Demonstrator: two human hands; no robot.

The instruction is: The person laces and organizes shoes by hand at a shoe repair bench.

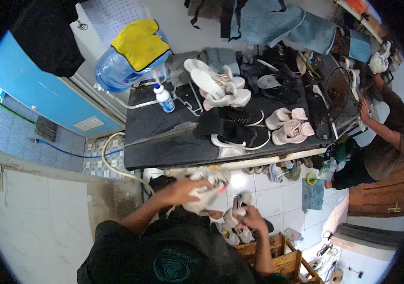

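**Both grips on, low in front**

From my end, via the head cam: L hand [183, 191] is part-closed, fingers bent over an off-white shoe [203, 201]. R hand [255, 220] is likewise part-closed, fingers on a grey-white shoe [234, 215] held lower & further R. Can't see the undersides of either grip, so can't tell thumb pos. Both shoes are in front of me, nearer than the bench [159, 146]; the two are apart.

Just below the R one I've got more light shoes [230, 236], then a wooden crate [293, 261] by my R forearm, approx.

On the bench top, L to R: white bottle w/ blue cap [165, 100], wire rack [192, 108], black shoes [242, 135] near the front, white sneakers [218, 85] behind them, & a pale pinkish pair [291, 125] to the R. A round fan [338, 97] is at the R end. Big water jug [109, 71] w/ yellow cloth [138, 45] over it, back L.

More shoes [277, 173] on the tiled floor [269, 201] under the bench. Co-worker [385, 154] far R, arms twd the bench end. Blue door [55, 102] far L, blue hose [69, 153] nearby.
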